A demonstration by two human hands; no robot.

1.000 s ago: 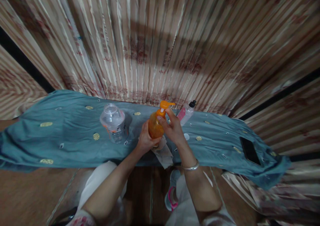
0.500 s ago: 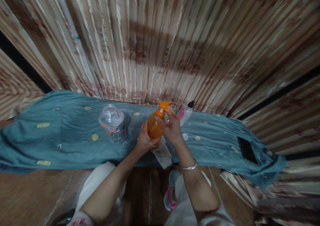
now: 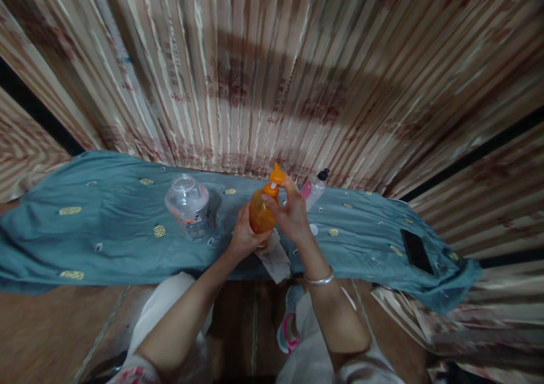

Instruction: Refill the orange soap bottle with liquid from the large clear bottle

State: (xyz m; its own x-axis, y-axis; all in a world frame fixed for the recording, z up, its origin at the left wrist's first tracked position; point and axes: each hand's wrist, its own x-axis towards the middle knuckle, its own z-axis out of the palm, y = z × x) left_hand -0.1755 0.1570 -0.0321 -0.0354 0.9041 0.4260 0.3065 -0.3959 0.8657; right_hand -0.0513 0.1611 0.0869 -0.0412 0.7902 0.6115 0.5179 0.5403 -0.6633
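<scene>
- The left hand (image 3: 243,238) wraps the rounded, see-through orange bottle (image 3: 260,214), held above the teal patterned cloth (image 3: 119,220).
- The right hand (image 3: 294,213) has thumb and fingers closed around its neck, just below the orange plastic pump head (image 3: 277,174).
- Crumpled pale paper (image 3: 276,260) lies beneath the bottle.
- Just beyond the right hand: a clear bottle with black top and pink label (image 3: 315,190).
- Well apart, left: a wide clear plastic jar (image 3: 189,207).
- Far right: a flat black phone (image 3: 417,251).

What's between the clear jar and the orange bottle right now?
In the head view, only patterned cloth shows beside the clear jar, then the left hand against the orange bottle. No other object lies between.
</scene>
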